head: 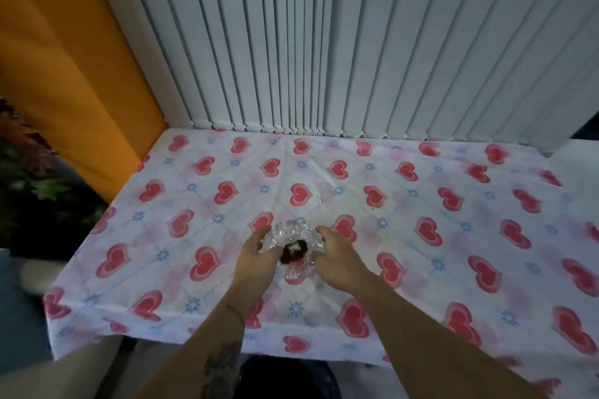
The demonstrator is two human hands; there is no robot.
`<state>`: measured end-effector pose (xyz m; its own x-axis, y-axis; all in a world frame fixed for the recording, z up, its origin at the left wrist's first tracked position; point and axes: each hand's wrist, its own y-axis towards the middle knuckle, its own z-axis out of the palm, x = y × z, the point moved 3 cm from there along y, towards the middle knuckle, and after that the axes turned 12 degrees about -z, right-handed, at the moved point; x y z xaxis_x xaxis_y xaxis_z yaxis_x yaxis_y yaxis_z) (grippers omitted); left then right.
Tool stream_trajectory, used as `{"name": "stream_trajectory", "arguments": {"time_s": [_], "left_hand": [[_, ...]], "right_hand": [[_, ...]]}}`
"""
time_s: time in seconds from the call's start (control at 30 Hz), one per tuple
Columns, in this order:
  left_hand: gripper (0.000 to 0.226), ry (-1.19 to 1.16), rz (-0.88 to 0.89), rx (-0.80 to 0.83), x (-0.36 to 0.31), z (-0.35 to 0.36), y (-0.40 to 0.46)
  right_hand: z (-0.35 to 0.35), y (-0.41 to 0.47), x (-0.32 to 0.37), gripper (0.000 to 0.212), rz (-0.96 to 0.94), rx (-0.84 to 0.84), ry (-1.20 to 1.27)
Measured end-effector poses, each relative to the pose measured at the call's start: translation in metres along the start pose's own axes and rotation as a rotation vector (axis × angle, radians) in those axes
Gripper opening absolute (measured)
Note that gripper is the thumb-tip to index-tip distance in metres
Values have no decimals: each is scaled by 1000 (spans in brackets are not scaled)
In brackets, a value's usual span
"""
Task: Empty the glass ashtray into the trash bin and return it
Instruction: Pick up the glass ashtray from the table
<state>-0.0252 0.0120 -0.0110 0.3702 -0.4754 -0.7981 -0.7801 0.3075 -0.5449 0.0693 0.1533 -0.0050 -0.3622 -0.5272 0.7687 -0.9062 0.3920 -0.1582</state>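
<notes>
Both hands cup the glass ashtray [293, 241] — left hand [257, 256] and right hand [337, 257] half-curled on its sides. Tilted while lifting, the dark contents could spill onto the heart-print tablecloth [453, 236] — no bin in view.

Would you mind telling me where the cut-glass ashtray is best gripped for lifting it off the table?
Grip the clear cut-glass ashtray by its thick scalloped rim, on opposite sides, left hand from the left and right hand from the right. It sits upright holding dark debris, so a level two-sided hold probably avoids spilling on the heart-patterned tablecloth.
</notes>
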Motion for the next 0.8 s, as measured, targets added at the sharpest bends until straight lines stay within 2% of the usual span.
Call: {"name": "stream_trajectory", "arguments": {"time_s": [0.13, 0.33, 0.53, 0.73, 0.8], "left_hand": [[59, -5, -27, -45, -1, 5, 5], [66, 26, -111, -33, 6, 10, 3], [71, 99, -80, -90, 17, 5, 0], [76, 162, -46, -50, 20, -2, -25], [71, 196, -20, -24, 17, -11, -33]], "right_hand": [[6, 9, -4, 49, 23, -38, 54], [24, 15, -10, 65, 81, -29, 36], [27, -1, -6, 77, 118, -48, 33], [31, -35, 14, 73, 103, -139, 68], [36, -48, 24, 76, 118, -174, 82]]}}
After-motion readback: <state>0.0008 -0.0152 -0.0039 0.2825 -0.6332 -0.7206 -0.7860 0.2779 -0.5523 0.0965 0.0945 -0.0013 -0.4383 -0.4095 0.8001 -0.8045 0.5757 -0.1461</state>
